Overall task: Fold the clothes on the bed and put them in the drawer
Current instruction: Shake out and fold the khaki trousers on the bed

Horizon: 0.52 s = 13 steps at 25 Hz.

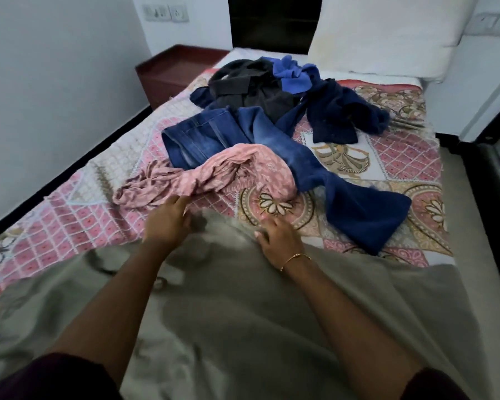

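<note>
A large grey-olive cloth (243, 313) lies spread over the near part of the bed (70, 226). My left hand (166, 220) pinches its far edge, just below a crumpled pink garment (208, 177). My right hand (277, 238) also grips the cloth's far edge, to the right. Behind the pink garment lie blue jeans (272, 145), stretching right toward the bed's edge. Farther back sit a dark grey garment (251, 85), a bright blue piece (292, 73) and a navy jacket (338, 111). No drawer front is visible.
A dark red bedside cabinet (171, 70) stands at the bed's far left corner. A white pillow (387, 33) leans at the head. White walls close the left side; a grey floor strip (459, 197) runs along the right.
</note>
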Each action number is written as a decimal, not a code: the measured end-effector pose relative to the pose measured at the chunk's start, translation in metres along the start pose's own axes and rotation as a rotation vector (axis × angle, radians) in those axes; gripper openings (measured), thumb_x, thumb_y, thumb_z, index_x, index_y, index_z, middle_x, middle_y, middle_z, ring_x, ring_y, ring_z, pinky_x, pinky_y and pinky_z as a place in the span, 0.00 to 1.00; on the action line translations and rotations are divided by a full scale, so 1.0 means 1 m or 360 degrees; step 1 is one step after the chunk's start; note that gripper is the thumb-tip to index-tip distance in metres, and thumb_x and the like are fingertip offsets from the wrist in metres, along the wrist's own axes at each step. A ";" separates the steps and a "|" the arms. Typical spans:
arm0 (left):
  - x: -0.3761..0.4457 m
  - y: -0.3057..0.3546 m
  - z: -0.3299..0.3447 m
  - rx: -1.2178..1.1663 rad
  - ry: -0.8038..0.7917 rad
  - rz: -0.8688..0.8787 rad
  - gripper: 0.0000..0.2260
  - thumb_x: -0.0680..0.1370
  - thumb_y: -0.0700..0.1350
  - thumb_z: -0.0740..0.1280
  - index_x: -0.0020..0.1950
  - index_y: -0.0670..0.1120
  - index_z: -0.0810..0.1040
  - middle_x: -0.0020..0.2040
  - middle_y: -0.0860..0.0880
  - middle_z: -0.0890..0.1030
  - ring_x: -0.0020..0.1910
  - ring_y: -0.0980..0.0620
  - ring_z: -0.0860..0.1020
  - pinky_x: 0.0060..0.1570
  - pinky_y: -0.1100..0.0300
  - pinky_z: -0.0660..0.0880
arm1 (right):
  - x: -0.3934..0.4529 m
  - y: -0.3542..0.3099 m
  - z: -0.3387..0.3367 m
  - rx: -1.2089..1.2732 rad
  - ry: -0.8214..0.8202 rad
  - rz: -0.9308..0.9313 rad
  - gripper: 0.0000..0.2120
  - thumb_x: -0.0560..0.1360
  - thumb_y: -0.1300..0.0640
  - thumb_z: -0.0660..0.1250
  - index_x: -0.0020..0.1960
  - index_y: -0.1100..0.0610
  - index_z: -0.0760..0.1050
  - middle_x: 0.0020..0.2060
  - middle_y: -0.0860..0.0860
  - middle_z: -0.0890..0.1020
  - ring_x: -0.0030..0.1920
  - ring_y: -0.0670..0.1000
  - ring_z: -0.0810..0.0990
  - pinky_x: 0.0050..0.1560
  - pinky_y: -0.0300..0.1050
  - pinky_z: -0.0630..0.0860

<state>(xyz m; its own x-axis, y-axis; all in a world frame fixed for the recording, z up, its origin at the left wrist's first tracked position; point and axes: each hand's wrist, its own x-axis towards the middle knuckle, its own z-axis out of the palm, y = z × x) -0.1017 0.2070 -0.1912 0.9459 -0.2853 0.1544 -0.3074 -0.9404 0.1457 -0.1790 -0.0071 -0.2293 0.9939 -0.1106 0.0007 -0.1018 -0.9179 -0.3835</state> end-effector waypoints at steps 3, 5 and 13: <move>-0.044 -0.050 -0.021 0.0087 0.0104 -0.0202 0.14 0.79 0.47 0.60 0.60 0.41 0.77 0.55 0.37 0.80 0.50 0.35 0.78 0.48 0.48 0.73 | -0.008 -0.020 0.006 -0.0007 -0.0103 0.0083 0.25 0.77 0.44 0.58 0.71 0.53 0.63 0.69 0.57 0.68 0.69 0.58 0.63 0.66 0.55 0.63; -0.079 -0.090 -0.031 0.0152 0.0176 -0.0432 0.14 0.79 0.47 0.61 0.60 0.41 0.77 0.56 0.37 0.79 0.53 0.36 0.78 0.53 0.47 0.71 | -0.006 -0.035 0.006 0.0011 -0.0039 0.0145 0.26 0.77 0.44 0.59 0.71 0.53 0.62 0.68 0.58 0.69 0.70 0.58 0.62 0.67 0.57 0.61; -0.220 -0.208 -0.039 -0.0305 0.0135 -0.1505 0.28 0.79 0.60 0.55 0.58 0.35 0.75 0.57 0.32 0.76 0.56 0.35 0.75 0.54 0.48 0.71 | -0.022 -0.177 0.063 -0.0045 0.0068 -0.0505 0.20 0.78 0.48 0.58 0.68 0.54 0.69 0.68 0.56 0.67 0.70 0.56 0.61 0.66 0.50 0.61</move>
<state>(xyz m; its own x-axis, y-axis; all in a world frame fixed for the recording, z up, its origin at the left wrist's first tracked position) -0.2500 0.4725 -0.2178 0.8027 0.5950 -0.0398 0.5581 -0.7260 0.4018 -0.1799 0.1817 -0.2196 0.9736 0.1677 0.1548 0.2112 -0.9194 -0.3319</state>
